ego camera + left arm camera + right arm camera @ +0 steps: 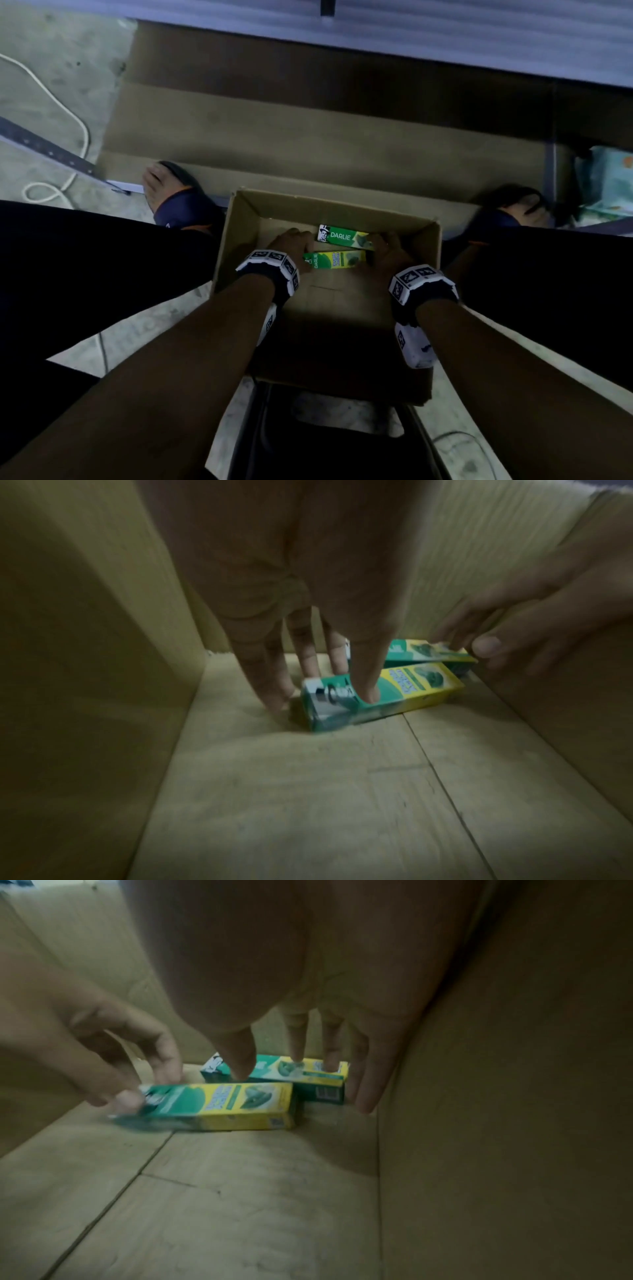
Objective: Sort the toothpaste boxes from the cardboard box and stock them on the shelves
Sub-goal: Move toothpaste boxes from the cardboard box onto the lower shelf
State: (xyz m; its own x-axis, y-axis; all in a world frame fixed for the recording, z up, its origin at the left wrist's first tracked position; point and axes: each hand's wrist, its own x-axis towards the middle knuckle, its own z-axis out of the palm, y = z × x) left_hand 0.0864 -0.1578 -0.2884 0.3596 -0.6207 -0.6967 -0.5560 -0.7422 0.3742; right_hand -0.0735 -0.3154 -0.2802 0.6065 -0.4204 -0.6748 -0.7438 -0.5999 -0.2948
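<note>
An open cardboard box [236, 240] stands on the floor between my feet. Two green and yellow Darlie toothpaste boxes lie side by side on its bottom. My left hand [294, 241] pinches the left end of the near toothpaste box [334, 262]; in the left wrist view its thumb lies on top of the near toothpaste box [411, 693] and the fingers reach behind it. My right hand [387, 248] pinches the right end of the far toothpaste box [342, 235]; in the right wrist view its thumb and fingers straddle that far toothpaste box [308, 1074].
My feet in dark slippers [181, 202] [513, 209] flank the box. Flat cardboard [308, 137] lies beyond it under a pale shelf edge [411, 31]. A white cable [68, 113] and a metal rail [51, 150] lie at left; packets [606, 178] sit at right.
</note>
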